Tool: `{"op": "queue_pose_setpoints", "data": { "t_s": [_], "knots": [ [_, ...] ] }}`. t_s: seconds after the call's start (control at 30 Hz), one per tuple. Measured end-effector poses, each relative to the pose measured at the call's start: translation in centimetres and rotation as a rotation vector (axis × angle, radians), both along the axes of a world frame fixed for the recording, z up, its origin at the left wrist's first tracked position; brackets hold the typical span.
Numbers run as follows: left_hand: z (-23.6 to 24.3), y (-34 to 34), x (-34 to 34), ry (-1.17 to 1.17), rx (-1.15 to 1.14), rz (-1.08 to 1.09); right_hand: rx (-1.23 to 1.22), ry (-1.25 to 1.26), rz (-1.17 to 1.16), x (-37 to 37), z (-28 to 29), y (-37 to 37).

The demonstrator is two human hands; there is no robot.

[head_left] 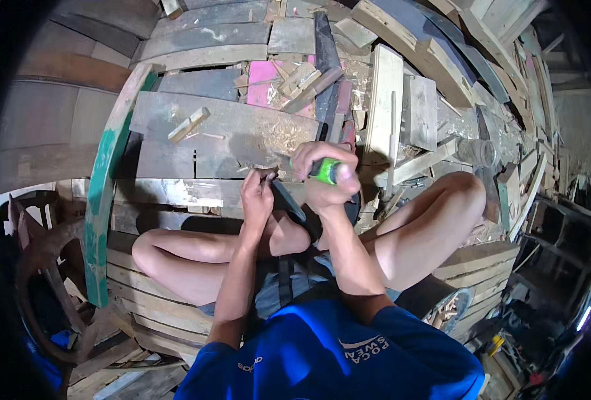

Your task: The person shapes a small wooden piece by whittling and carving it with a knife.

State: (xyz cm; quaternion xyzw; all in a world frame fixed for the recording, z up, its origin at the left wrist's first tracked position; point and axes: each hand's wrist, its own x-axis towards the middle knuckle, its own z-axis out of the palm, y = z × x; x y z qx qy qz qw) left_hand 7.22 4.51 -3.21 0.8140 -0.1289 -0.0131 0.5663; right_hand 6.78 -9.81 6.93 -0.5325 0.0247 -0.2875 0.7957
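Green tool point(324, 173) should feel stiff and light; hold its fat middle. It sits in your right hand point(331, 194), grip wrapped round it. I can't tell if your left hand point(258, 192) grips anything.

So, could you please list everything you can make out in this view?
Green-handled tool: one, green and black, centre
Dark bar: one, grey, centre
Wooden block: one, light brown, upper left
Shavings: many, pale, upper centre
Pink panel: one, pink, top centre
Wood scraps: several, brown, on the pink panel
Painted board: one, green and tan, left
Clear container: one, transparent, right
Bucket: one, dark, lower right
Boards: many, grey-brown, all around
Shirt: one, blue, bottom
Legs: two, bare, folded, lower half
Left hand: one, bare, by the dark bar, grip unclear
Right hand: one, bare, around the green-handled tool
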Motion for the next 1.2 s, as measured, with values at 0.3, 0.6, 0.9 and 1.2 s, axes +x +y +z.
{"op": "queue_pose_setpoints", "data": {
  "t_s": [0.3,0.6,0.9,1.2],
  "knots": [
    [-1.0,0.3,-0.1,-0.029,0.035,0.008,-0.121,0.029,-0.034,-0.1,-0.5,0.5],
    [-0.4,0.1,-0.2,-0.039,0.116,0.026,-0.128,0.013,-0.041,-0.2,-1.3,1.3],
    [-0.7,0.3,0.3,-0.042,0.085,0.035,-0.198,0.106,-0.015,0.0,-1.4,1.4],
    [-1.2,0.5,0.0,0.002,0.084,0.02,-0.174,0.028,-0.019,0.2,-2.7,1.6]
  ]
}}
